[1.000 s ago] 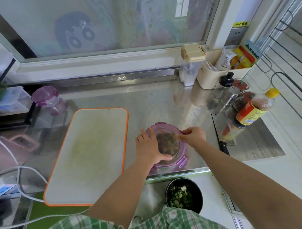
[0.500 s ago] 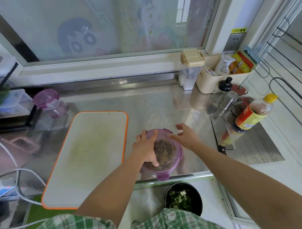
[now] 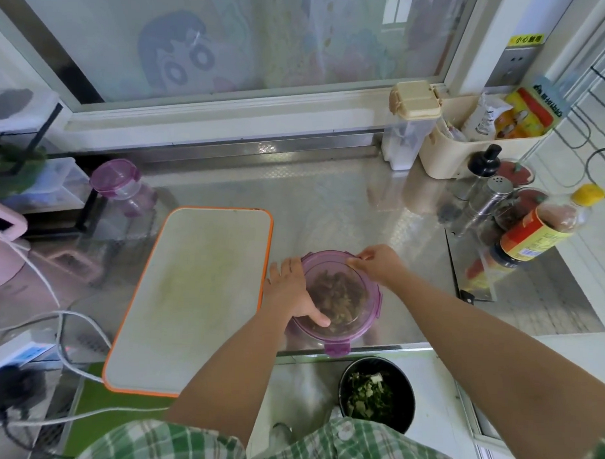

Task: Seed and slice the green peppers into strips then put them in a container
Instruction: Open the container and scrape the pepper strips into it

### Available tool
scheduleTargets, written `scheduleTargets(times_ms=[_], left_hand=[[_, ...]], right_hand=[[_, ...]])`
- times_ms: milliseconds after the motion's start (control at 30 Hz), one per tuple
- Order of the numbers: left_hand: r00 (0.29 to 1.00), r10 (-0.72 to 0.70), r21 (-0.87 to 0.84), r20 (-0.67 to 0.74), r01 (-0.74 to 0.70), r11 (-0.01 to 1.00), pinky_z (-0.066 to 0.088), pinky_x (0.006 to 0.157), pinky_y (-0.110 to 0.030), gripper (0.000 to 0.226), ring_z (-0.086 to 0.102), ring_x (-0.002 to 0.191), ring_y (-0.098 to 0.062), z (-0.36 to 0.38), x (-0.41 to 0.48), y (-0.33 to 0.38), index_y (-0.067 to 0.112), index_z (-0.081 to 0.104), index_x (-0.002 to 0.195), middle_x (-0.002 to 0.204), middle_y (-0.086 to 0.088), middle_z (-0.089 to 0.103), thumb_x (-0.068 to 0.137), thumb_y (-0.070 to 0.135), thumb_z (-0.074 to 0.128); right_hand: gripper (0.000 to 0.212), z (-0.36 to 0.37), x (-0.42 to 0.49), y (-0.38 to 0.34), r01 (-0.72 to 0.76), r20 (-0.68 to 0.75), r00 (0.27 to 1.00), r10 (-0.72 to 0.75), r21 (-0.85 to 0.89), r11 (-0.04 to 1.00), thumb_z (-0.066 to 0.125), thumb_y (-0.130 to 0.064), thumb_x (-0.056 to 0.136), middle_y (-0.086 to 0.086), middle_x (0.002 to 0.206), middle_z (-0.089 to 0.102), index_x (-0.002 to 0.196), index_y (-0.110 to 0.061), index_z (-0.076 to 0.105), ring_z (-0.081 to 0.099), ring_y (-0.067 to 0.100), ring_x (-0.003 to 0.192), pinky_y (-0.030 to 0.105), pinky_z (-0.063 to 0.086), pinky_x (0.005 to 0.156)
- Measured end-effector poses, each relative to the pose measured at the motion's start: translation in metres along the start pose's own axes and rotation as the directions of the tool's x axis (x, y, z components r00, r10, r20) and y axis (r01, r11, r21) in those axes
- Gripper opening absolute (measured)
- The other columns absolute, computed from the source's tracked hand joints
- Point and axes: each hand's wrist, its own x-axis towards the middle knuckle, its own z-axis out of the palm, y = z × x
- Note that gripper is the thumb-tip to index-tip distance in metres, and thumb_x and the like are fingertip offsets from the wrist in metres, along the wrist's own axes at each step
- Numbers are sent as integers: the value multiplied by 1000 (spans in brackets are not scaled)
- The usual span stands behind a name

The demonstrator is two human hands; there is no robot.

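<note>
The round container (image 3: 339, 301) sits on the steel counter (image 3: 329, 202) right under both hands, close to the counter's front edge. The left hand (image 3: 288, 290) lies palm down over the left side of the purple lid (image 3: 322, 261), fingers fairly straight and the thumb stretched across the clear middle, pressing rather than gripping. The right hand (image 3: 378, 266) has its fingertips pinched on the far rim of that lid, opposite the thumb. Through the lid I can see dark greenish pieces, which I take to be the pepper strips, so to my eye the cutting is over and only the sealing remains. The body looks hard and clear, glass or stiff plastic, I can't say which; either way it won't give when squeezed, and on that polished steel I'd expect it to skate if pushed sideways, so the downward press from the left palm is the sensible anchor. The strips inside should be light, soft and damp, adding little weight. I can make out 2 clips: 1 (image 3: 337, 349) on the near side below the thumb, hanging out unlatched, and 1 (image 3: 380, 297) on the right below the pinching hand. Those tabs are where I'd take hold next. Just left of the left hand lies the orange-edged cutting board (image 3: 196, 294), and below the front edge a black bowl (image 3: 403, 408) holds scraps.
</note>
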Motion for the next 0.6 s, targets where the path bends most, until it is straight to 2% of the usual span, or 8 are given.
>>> scheduleTargets(times_ms=[133, 267, 367, 467, 533, 600], left_hand=[[999, -35, -92, -12, 34, 995, 16, 117, -49, 144, 2, 148, -34, 1, 1, -6, 22, -1, 155, 161, -8, 6, 49, 55, 91], [998, -42, -97, -53, 37, 995, 24, 114, -47, 138, 13, 144, -34, 0, 1, -6, 27, 11, 152, 154, -8, 18, 44, 59, 91], [998, -44, -90, -47, 40, 995, 23, 115, -49, 140, 8, 146, -35, 2, 2, -6, 28, 7, 153, 158, -9, 7, 45, 60, 90], [993, -58, -125, -100, 45, 991, 24, 115, -50, 147, 8, 146, -37, 3, -3, -5, 29, -7, 155, 160, -10, -5, 48, 59, 90], [980, -102, -223, -173, 62, 973, 30, 111, -48, 143, 20, 143, -35, 4, -5, -9, 26, -5, 155, 158, -12, 4, 52, 54, 90], [964, -83, -364, -252, -15, 931, 36, 107, -43, 119, 36, 137, -32, 10, -1, -13, 21, 14, 155, 151, -12, 27, 63, 45, 87]], right_hand=[[37, 7, 0, 5, -4, -34, 999, 7, 82, 997, 68, -35, 87, 14, 103, 68, 105, -3, 68, 60, 25, 91, 31, 46, 80], [37, 9, -3, 6, -3, -29, 1000, 5, 88, 996, 64, -37, 90, 11, 108, 66, 110, -6, 65, 59, 23, 93, 32, 46, 80], [36, 13, -7, 6, 18, -59, 998, -18, -6, 1000, 57, -42, 93, 9, 107, 64, 110, -11, 62, 60, 25, 97, 32, 46, 79], [34, 15, -16, 8, -8, -136, 991, 4, -32, 999, 50, -42, 96, 7, 97, 62, 108, -12, 58, 58, 26, 91, 32, 45, 75], [32, 12, -20, 16, -65, -169, 984, 61, -17, 998, 47, -40, 97, 9, 92, 61, 99, -9, 55, 59, 29, 88, 32, 45, 73], [39, 7, -26, 29, -146, -159, 977, 141, -17, 989, 45, -43, 95, 9, 81, 62, 89, -6, 54, 62, 29, 79, 31, 49, 70]])
